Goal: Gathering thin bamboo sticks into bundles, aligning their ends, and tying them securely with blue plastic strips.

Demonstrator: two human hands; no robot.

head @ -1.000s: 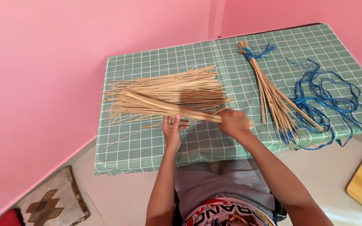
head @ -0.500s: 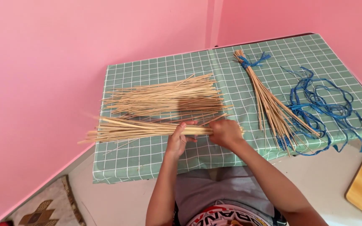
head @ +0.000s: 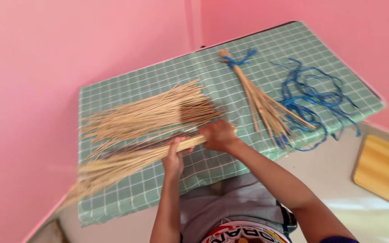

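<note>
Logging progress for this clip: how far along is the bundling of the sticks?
Done: one thin tan stick bundle tied with blue cord lies on the green checked tablecloth. In hand: left hand and right hand grip a second, untied bundle. Left: a loose stick pile and blue cords.

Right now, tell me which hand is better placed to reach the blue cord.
Right. The right hand grips the stick bundle at its end nearest the blue cord; the left hand sits farther away.
</note>
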